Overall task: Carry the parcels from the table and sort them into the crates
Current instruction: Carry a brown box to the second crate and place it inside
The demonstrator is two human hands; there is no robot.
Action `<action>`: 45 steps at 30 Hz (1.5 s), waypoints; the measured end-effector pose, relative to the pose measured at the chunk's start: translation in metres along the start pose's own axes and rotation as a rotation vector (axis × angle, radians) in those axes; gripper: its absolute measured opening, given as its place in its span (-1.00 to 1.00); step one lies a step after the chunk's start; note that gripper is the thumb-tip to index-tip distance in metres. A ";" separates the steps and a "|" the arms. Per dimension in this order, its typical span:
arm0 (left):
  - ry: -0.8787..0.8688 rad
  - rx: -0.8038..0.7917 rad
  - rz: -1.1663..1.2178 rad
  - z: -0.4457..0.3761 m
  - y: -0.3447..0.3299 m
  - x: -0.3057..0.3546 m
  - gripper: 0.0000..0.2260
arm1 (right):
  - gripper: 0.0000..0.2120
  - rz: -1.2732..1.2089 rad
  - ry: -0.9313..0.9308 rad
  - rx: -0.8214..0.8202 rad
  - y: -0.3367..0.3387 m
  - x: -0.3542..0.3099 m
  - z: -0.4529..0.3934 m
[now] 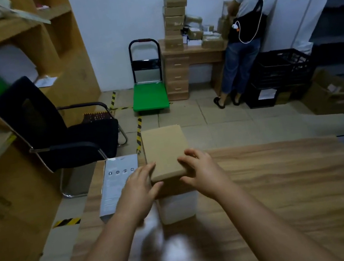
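A brown cardboard parcel lies on top of a white box on the wooden table. My left hand grips the parcel's near left corner, thumb on its side. My right hand holds the near right corner with fingers curled over the top edge. A flat grey parcel lies on the table just left of my left hand. Black crates stand stacked on the floor at the far right.
A black office chair stands left of the table. A green platform trolley sits by the back wall. A person stands at a small desk piled with brown boxes. Wooden shelves line the left side.
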State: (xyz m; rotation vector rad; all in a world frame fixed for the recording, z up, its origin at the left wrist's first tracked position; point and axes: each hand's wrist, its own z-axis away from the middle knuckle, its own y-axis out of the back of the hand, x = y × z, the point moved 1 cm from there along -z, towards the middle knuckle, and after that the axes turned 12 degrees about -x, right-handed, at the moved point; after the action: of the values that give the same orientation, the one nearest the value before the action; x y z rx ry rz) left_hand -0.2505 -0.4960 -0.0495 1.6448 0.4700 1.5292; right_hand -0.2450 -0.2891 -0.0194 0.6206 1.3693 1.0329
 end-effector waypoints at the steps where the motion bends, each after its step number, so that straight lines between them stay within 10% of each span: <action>1: -0.002 0.016 0.014 -0.001 -0.002 0.000 -0.49 | -0.45 -0.009 0.024 0.008 -0.003 0.005 -0.004; 9: -0.072 0.296 0.053 0.000 0.030 0.042 -0.42 | -0.52 -0.358 0.155 0.093 -0.007 0.017 -0.011; 17: 0.174 0.164 0.165 0.012 0.007 0.019 -0.14 | -0.60 -0.551 0.064 0.072 -0.011 0.027 -0.005; 25: 0.077 0.223 0.277 0.000 -0.003 0.015 -0.53 | -0.46 -0.510 0.020 0.103 0.001 -0.006 -0.018; 36: 0.131 0.164 0.218 0.012 0.017 -0.010 -0.26 | -0.66 -0.634 -0.112 0.234 -0.004 -0.015 -0.010; 45: 0.089 0.158 0.243 0.013 0.016 -0.015 -0.31 | -0.53 -1.028 -0.162 -0.068 -0.023 -0.009 -0.026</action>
State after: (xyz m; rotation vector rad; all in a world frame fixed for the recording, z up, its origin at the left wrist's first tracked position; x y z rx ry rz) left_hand -0.2456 -0.5207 -0.0461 1.8140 0.4615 1.7879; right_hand -0.2640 -0.3126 -0.0393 -0.0929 1.2522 0.1849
